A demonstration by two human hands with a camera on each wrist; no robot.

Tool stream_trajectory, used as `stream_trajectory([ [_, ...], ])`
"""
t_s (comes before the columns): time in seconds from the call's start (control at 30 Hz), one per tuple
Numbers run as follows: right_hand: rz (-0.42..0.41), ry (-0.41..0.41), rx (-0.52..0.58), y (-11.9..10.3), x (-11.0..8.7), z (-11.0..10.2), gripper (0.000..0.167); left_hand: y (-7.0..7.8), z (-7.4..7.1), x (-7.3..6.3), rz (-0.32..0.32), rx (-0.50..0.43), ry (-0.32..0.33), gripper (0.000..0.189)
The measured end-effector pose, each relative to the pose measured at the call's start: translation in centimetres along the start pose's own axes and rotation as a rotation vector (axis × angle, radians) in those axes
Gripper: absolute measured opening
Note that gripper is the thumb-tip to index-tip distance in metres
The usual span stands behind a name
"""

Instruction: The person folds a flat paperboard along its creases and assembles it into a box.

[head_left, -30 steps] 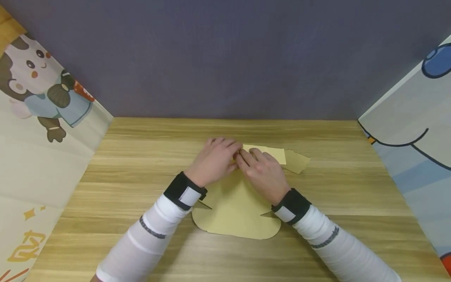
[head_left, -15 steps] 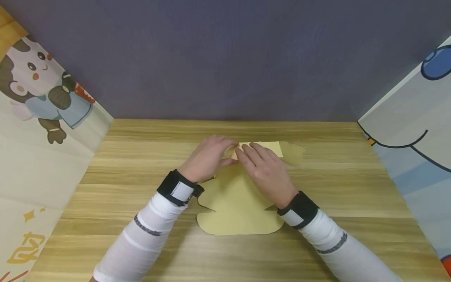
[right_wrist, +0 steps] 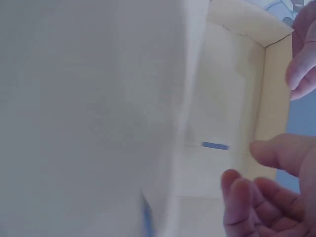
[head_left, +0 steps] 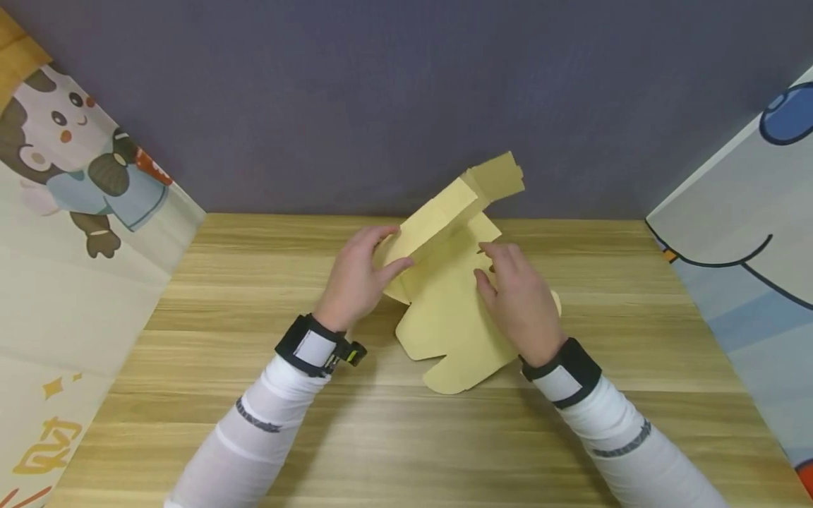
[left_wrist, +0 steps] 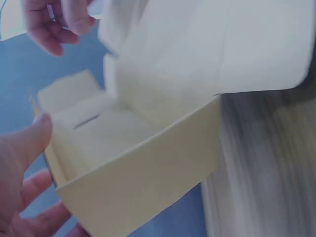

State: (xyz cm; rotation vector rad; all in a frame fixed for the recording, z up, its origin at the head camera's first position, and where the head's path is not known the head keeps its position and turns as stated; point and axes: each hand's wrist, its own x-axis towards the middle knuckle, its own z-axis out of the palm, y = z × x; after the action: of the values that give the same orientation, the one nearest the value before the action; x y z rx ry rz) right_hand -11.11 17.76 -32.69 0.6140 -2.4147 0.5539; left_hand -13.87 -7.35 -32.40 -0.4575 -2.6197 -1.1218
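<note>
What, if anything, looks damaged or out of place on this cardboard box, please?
Nothing looks plainly damaged; the cardboard box slants, held by the left hand, and one end flap juts outward, which fits its half-folded state.

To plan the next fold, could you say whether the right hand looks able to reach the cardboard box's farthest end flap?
Probably yes: the right hand appears empty, and in the head view nothing covers the end flap; the left hand grips the opposite end.
</note>
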Motion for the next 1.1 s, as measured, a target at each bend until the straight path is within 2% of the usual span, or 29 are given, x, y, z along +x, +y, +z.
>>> stream_trajectory([
  [0.1,0.077,0.004,0.044,0.5,0.2,0.1,0.043,0.0,0.1,-0.4,-0.048,-0.1,0.058,0.056],
  [0.23,0.158,0.055,0.107,1.2,0.6,0.1,0.047,0.0,0.4,-0.9,-0.087,-0.239,0.112,0.055],
  [0.37,0.188,0.115,0.111,1.5,1.5,0.0,0.054,0.0,1.3,-1.7,-0.13,-0.347,0.144,0.056],
  [0.47,0.179,0.139,0.06,1.4,2.2,-0.3,0.057,0.2,2.2,-2.7,-0.161,-0.397,0.152,0.06],
  [0.57,0.182,0.11,-0.038,1.1,2.9,-0.6,0.058,0.5,3.2,-3.7,-0.188,-0.439,0.126,0.063],
  [0.7,0.228,0.004,-0.16,0.7,3.5,-0.6,0.061,0.7,4.3,-4.7,-0.217,-0.485,0.07,0.065],
  [0.87,0.294,-0.101,-0.229,0.2,3.7,-0.2,0.061,0.6,5.0,-5.3,-0.22,-0.514,0.048,0.066],
  [1.1,0.318,-0.082,-0.215,0.4,3.8,0.1,0.05,0.6,5.2,-5.6,-0.209,-0.566,0.05,0.068],
])
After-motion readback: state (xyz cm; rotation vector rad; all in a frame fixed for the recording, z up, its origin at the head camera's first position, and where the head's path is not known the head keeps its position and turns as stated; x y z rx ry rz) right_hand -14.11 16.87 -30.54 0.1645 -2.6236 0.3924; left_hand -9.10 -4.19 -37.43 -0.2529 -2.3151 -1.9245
